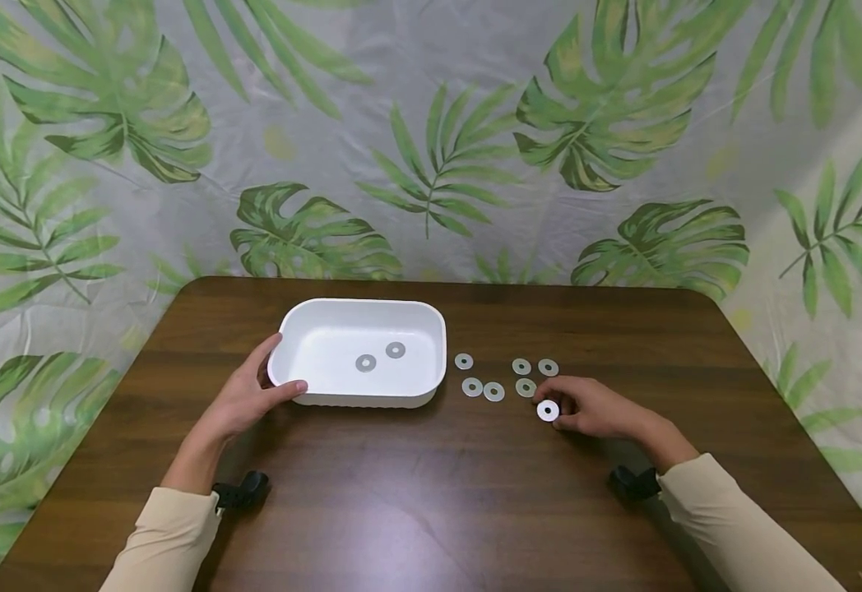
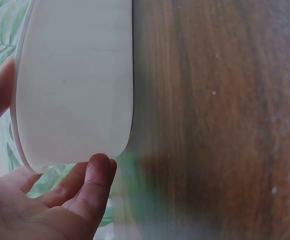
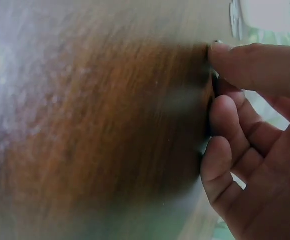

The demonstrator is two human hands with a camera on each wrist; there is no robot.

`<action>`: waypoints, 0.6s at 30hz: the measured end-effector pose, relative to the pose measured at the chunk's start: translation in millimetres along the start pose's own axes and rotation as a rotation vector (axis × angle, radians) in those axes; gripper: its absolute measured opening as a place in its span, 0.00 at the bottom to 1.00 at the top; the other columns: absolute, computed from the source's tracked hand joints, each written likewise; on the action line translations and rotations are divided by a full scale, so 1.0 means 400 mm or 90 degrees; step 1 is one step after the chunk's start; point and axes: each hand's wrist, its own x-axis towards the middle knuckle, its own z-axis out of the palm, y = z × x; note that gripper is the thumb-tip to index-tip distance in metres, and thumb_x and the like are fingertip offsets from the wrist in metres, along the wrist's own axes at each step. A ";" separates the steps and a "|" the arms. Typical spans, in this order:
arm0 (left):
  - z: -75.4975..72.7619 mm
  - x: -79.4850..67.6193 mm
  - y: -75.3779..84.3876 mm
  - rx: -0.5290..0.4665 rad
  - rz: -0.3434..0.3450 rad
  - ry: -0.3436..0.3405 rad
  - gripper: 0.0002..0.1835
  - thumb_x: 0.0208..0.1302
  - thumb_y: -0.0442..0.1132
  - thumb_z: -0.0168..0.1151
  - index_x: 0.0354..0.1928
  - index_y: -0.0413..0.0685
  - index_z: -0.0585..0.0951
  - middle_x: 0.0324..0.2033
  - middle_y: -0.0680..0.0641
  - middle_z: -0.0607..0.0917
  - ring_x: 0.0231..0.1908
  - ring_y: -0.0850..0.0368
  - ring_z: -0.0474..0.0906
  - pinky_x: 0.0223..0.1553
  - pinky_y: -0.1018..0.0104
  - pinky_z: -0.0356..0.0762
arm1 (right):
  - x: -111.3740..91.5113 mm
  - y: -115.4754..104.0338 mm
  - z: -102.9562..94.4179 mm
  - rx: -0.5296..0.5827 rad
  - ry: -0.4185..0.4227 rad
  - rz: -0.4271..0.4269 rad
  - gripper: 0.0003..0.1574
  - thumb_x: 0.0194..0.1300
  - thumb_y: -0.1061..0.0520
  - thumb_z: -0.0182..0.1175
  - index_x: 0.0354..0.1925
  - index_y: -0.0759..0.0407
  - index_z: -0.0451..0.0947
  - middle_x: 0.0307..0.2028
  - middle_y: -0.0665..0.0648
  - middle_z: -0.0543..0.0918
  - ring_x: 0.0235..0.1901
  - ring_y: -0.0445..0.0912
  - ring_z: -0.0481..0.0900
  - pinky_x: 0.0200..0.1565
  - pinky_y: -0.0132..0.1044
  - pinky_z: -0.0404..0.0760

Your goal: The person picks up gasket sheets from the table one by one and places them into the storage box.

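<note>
At the left of the table, a white plastic tub [image 1: 360,401] has two flat metal washers lying in it, a nearer washer [image 1: 359,367] and a farther washer [image 1: 396,344]. My left hand [image 1: 242,399] grips the tub's left end, thumb on the near rim; the left wrist view shows fingertips [image 2: 97,172] against the outer wall. Right of the tub, my right hand [image 1: 590,409] pinches a bright washer [image 1: 541,405], tilted toward the head camera, low over the table. That washer is mostly hidden in the right wrist view, where the thumb [image 3: 260,70] and curled fingers show.
Several loose washers lie flat on the brown wooden table [image 1: 416,485] between the tub and my right hand, among them a washer [image 1: 457,361] close to the tub wall. A leaf-patterned cloth [image 1: 461,238] hangs behind the table's back edge. Both wrists wear black bands.
</note>
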 end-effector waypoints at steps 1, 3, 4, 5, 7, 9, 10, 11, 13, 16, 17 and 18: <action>0.000 -0.001 0.000 0.004 -0.001 0.001 0.55 0.62 0.45 0.69 0.79 0.44 0.42 0.75 0.31 0.55 0.70 0.38 0.62 0.46 0.85 0.65 | 0.000 0.001 0.000 -0.001 0.002 -0.005 0.20 0.58 0.68 0.67 0.49 0.58 0.78 0.35 0.50 0.81 0.30 0.34 0.70 0.33 0.30 0.73; 0.000 -0.002 0.000 0.009 -0.002 0.007 0.54 0.62 0.46 0.69 0.79 0.44 0.43 0.75 0.32 0.56 0.70 0.39 0.63 0.47 0.84 0.66 | 0.001 0.002 0.002 -0.005 0.004 -0.006 0.20 0.59 0.67 0.67 0.49 0.58 0.78 0.34 0.50 0.81 0.29 0.34 0.70 0.33 0.30 0.73; -0.001 -0.002 0.000 0.011 -0.003 0.008 0.54 0.62 0.46 0.69 0.79 0.44 0.43 0.75 0.32 0.56 0.70 0.39 0.63 0.47 0.84 0.66 | 0.001 0.002 0.003 -0.007 0.006 -0.005 0.20 0.59 0.67 0.67 0.49 0.58 0.78 0.34 0.50 0.81 0.29 0.34 0.70 0.33 0.30 0.73; -0.001 -0.002 0.000 0.012 -0.003 0.009 0.54 0.62 0.46 0.69 0.79 0.44 0.44 0.75 0.32 0.56 0.70 0.39 0.63 0.47 0.84 0.66 | 0.001 0.003 0.003 -0.007 0.005 -0.003 0.20 0.59 0.67 0.67 0.50 0.57 0.78 0.34 0.49 0.81 0.29 0.33 0.70 0.33 0.30 0.73; -0.001 -0.002 -0.001 0.010 -0.001 0.009 0.54 0.62 0.46 0.69 0.79 0.44 0.44 0.75 0.32 0.56 0.70 0.40 0.63 0.46 0.85 0.66 | 0.001 0.004 0.004 -0.009 0.006 -0.006 0.20 0.59 0.67 0.67 0.50 0.56 0.78 0.35 0.49 0.81 0.29 0.33 0.71 0.33 0.31 0.73; -0.001 0.000 -0.001 0.006 0.004 0.010 0.54 0.62 0.46 0.69 0.79 0.44 0.44 0.75 0.32 0.56 0.70 0.39 0.63 0.46 0.86 0.65 | 0.001 0.004 0.004 -0.010 0.008 -0.013 0.21 0.58 0.69 0.66 0.50 0.56 0.77 0.35 0.50 0.81 0.29 0.34 0.71 0.34 0.31 0.74; -0.001 0.000 -0.002 0.004 0.005 0.006 0.54 0.62 0.45 0.69 0.79 0.45 0.43 0.75 0.31 0.56 0.70 0.39 0.62 0.45 0.87 0.65 | 0.001 0.004 0.005 -0.010 0.010 -0.016 0.22 0.58 0.70 0.66 0.50 0.56 0.78 0.36 0.50 0.82 0.29 0.34 0.72 0.34 0.31 0.74; -0.001 0.001 -0.002 0.003 0.006 0.006 0.54 0.62 0.45 0.69 0.79 0.45 0.43 0.75 0.31 0.56 0.70 0.39 0.62 0.45 0.87 0.65 | 0.001 0.005 0.004 -0.010 0.010 -0.022 0.22 0.58 0.71 0.65 0.50 0.56 0.77 0.36 0.50 0.82 0.30 0.34 0.72 0.34 0.31 0.74; -0.001 0.002 -0.004 0.000 0.008 0.007 0.54 0.62 0.44 0.69 0.79 0.45 0.43 0.75 0.31 0.56 0.70 0.39 0.63 0.45 0.88 0.64 | 0.000 0.007 0.004 -0.012 0.012 -0.031 0.23 0.57 0.72 0.65 0.50 0.57 0.78 0.37 0.51 0.83 0.30 0.34 0.72 0.33 0.31 0.74; 0.000 0.002 -0.002 -0.002 0.006 0.008 0.54 0.62 0.43 0.69 0.79 0.45 0.43 0.75 0.31 0.56 0.70 0.40 0.63 0.45 0.88 0.64 | 0.000 0.007 0.003 -0.012 0.012 -0.030 0.22 0.57 0.72 0.64 0.49 0.56 0.79 0.37 0.51 0.82 0.30 0.34 0.71 0.33 0.30 0.73; 0.001 0.001 -0.001 -0.002 0.005 0.009 0.54 0.62 0.43 0.69 0.79 0.45 0.43 0.75 0.31 0.56 0.70 0.40 0.63 0.45 0.88 0.64 | 0.000 0.007 0.002 -0.012 0.009 -0.029 0.21 0.58 0.71 0.64 0.49 0.56 0.79 0.37 0.51 0.82 0.30 0.33 0.71 0.33 0.30 0.73; 0.002 0.001 -0.001 -0.002 0.005 0.010 0.53 0.62 0.43 0.69 0.79 0.45 0.43 0.75 0.32 0.56 0.70 0.40 0.63 0.45 0.88 0.64 | 0.000 0.007 0.002 -0.012 0.008 -0.029 0.21 0.58 0.71 0.65 0.48 0.56 0.79 0.37 0.52 0.82 0.30 0.33 0.71 0.33 0.30 0.73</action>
